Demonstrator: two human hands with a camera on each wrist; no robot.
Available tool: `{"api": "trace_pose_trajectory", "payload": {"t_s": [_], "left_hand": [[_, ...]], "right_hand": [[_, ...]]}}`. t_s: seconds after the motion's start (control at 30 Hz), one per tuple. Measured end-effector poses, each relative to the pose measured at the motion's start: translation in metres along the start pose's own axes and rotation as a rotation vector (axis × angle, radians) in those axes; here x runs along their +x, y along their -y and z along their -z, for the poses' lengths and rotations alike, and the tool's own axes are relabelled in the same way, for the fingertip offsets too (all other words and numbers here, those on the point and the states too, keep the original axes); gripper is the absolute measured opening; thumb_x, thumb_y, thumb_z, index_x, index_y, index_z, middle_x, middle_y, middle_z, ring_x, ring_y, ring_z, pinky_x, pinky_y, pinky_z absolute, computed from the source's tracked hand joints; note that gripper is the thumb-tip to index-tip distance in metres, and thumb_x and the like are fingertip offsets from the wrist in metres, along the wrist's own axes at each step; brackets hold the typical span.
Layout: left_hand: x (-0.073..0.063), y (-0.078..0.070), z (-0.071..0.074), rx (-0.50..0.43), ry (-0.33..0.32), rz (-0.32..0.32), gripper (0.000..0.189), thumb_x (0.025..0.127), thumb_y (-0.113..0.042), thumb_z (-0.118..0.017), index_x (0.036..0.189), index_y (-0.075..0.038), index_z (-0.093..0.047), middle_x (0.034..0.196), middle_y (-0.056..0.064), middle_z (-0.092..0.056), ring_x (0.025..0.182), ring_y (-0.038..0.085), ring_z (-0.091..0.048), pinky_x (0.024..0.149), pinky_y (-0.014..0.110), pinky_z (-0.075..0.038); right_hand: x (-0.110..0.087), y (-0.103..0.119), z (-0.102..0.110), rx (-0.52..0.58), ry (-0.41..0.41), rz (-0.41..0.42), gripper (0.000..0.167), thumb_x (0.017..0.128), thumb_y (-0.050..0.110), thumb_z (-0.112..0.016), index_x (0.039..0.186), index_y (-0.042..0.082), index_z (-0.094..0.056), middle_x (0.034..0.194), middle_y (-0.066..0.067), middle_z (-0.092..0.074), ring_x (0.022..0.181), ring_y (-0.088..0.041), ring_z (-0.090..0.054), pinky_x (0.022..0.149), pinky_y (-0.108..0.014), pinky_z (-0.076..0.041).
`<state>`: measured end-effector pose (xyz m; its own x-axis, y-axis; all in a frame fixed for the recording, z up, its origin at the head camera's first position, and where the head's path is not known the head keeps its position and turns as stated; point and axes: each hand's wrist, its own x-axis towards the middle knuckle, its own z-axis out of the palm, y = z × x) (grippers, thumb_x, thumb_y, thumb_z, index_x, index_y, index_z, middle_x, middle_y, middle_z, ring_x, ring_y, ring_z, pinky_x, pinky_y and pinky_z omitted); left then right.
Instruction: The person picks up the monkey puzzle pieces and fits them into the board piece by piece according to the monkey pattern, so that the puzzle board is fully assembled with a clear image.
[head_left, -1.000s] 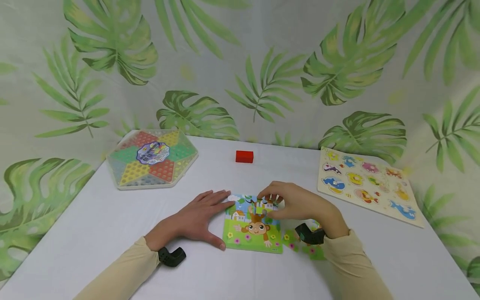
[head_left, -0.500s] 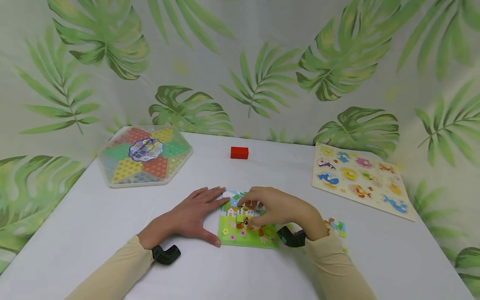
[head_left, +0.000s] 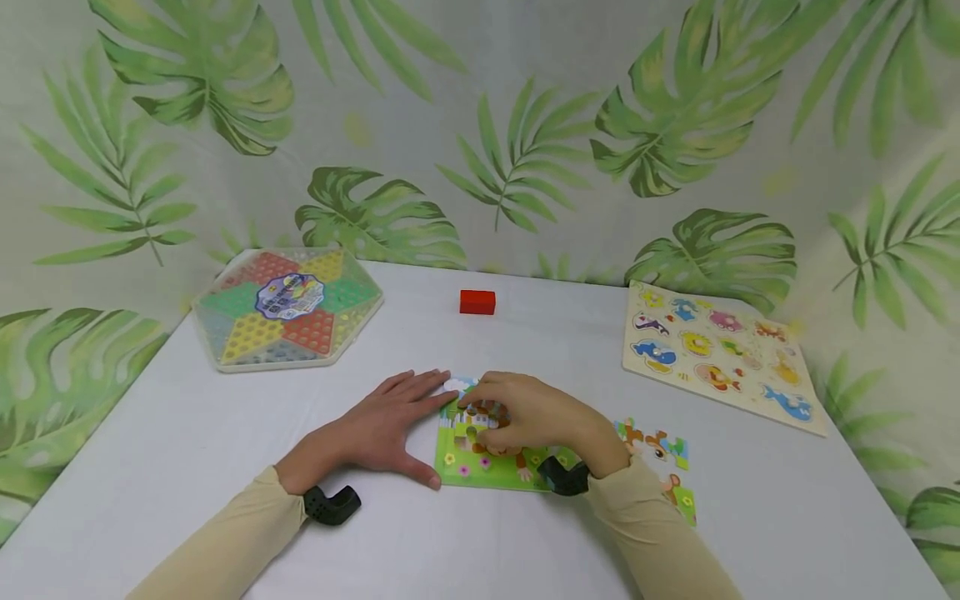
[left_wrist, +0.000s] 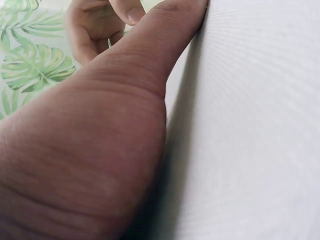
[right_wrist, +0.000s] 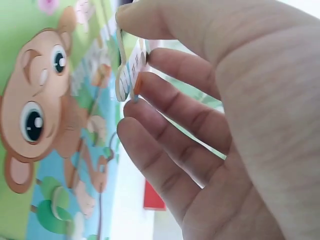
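A square monkey jigsaw puzzle lies on the white table. My left hand rests flat with spread fingers along its left edge, thumb and index touching or very close to the edge. Over the puzzle's upper part, my right hand pinches a puzzle piece between thumb and fingers. In the right wrist view that piece is seen edge-on, tilted and just off the puzzle, above the monkey picture. The right hand hides part of the puzzle in the head view.
To the right, partly behind the right sleeve, lie more puzzle pieces. A red block sits farther back. The hexagonal board game is at the back left, and a wooden animal board at the back right.
My right hand has moved left across the puzzle with the piece, and the loose pieces on the right have come into sight. The left hand stays by the edge; the head view shifted slightly.
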<state>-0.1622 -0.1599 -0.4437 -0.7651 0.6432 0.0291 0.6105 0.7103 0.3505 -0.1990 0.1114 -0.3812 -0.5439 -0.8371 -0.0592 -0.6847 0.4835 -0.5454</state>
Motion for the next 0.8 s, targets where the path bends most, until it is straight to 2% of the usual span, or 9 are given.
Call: {"api": "trace_pose_trajectory", "payload": {"t_s": [0.37,0.6,0.8], "left_hand": [[-0.001,-0.002,0.003,0.002,-0.008,-0.018,0.117,0.07,-0.087,-0.069,0.161,-0.02,-0.037,0.171,0.006,-0.024,0.158,0.025,-0.021,0.128,0.051,-0.016],[0.0,-0.001,0.0,0.0,-0.008,-0.014,0.117,0.07,-0.086,-0.07,0.162,-0.021,-0.036,0.172,0.004,-0.023,0.159,0.023,-0.02,0.129,0.049,-0.015],[0.001,0.001,-0.001,-0.002,-0.005,-0.014,0.116,0.071,-0.086,-0.069,0.162,-0.021,-0.037,0.172,0.004,-0.023,0.159,0.024,-0.02,0.129,0.05,-0.016]], "right_hand": [[0.011,-0.002,-0.015,-0.142,0.013,0.001,0.034,0.092,0.021,-0.075,0.125,0.015,-0.075,0.118,0.003,-0.065,0.093,-0.012,-0.055,0.084,-0.025,-0.051],[0.011,0.004,-0.021,-0.208,0.016,0.005,0.03,0.095,0.024,-0.074,0.123,0.014,-0.077,0.113,0.001,-0.068,0.098,-0.013,-0.058,0.088,-0.026,-0.052],[0.011,0.006,-0.022,-0.2,0.006,-0.021,0.03,0.095,0.025,-0.075,0.123,0.014,-0.077,0.113,0.0,-0.067,0.099,-0.014,-0.059,0.089,-0.027,-0.053]]}}
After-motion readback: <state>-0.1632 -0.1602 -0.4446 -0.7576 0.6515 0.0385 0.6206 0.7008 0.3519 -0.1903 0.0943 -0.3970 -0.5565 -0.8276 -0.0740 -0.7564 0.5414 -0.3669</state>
